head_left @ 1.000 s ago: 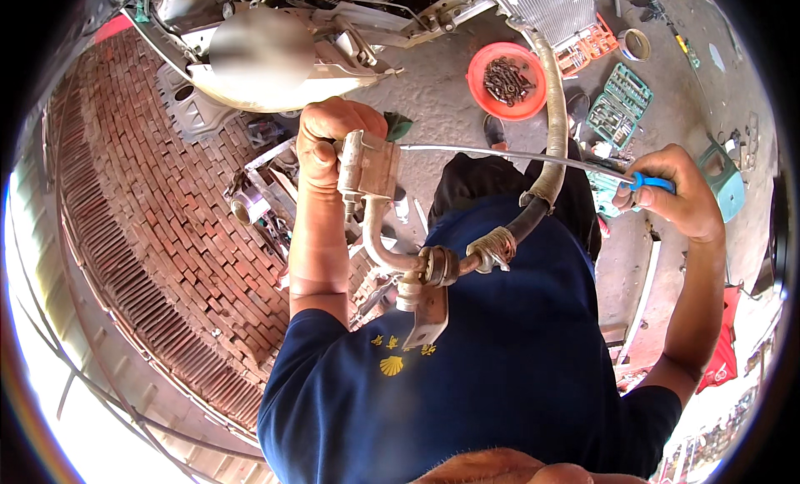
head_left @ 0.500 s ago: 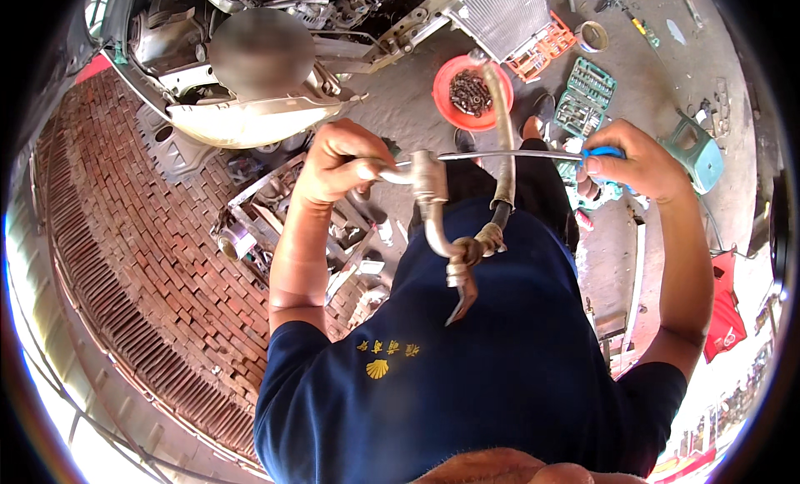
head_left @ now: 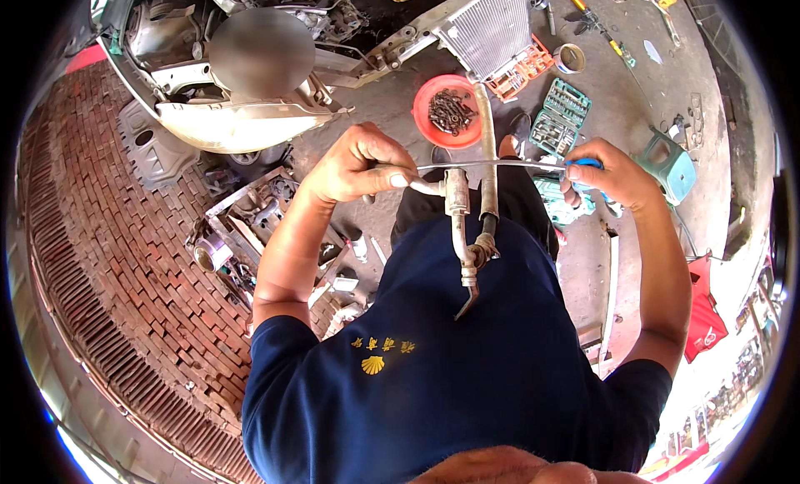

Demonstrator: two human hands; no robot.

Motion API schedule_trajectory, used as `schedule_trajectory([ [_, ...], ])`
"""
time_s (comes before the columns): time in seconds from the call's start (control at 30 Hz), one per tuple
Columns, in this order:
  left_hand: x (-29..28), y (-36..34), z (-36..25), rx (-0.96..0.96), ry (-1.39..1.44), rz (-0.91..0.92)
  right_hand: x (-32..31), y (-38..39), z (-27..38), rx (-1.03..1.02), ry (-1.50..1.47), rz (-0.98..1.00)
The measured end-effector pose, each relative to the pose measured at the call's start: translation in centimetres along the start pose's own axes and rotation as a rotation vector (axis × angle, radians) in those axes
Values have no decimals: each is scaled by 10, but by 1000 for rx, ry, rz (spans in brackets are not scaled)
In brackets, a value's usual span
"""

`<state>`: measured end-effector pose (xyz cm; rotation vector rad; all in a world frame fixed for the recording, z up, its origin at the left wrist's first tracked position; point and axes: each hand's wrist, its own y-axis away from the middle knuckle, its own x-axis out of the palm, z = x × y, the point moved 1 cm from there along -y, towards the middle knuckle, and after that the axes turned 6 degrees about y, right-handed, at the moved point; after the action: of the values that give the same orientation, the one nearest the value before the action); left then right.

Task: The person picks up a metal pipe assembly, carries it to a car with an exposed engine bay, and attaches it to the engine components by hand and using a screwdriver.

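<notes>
My left hand is closed on the bent end of a metal pipe, with a cylindrical fitting, a lower elbow and a bracket hanging from it over my dark blue shirt. A hose runs from that assembly up past the shaft. My right hand grips a blue-handled screwdriver. Its long steel shaft lies across the hose and fitting to my left fingers, where its far end is hidden.
Car front with radiator; red basin of hardware; teal tool case, orange case, green stool; stacked bricks at left, metal parts beside them.
The pipe assembly has turned and shifted away from my face, the fitting now more upright. My left hand has moved down to the bent pipe end; my right hand has shifted leftward with the screwdriver.
</notes>
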<state>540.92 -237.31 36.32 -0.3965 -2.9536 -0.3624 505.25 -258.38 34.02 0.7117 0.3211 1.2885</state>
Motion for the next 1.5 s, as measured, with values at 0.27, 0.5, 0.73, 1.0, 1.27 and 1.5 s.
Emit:
schedule_trajectory([
  [0.27,-2,7,8,0,28,-15,6,1,26,57,170,-43],
  [0.5,-1,13,13,27,66,-7,8,1,27,64,138,-62],
  [0.73,-7,15,10,71,36,-30,-3,-3,15,-56,176,69],
  [1.0,-44,25,11,8,79,-72,-47,36,-27,-19,107,-423],
  [1.27,-48,28,24,199,196,-73,-48,19,-58,239,304,-454],
  [1.5,-32,17,17,225,216,-95,-65,27,-71,265,183,-471],
])
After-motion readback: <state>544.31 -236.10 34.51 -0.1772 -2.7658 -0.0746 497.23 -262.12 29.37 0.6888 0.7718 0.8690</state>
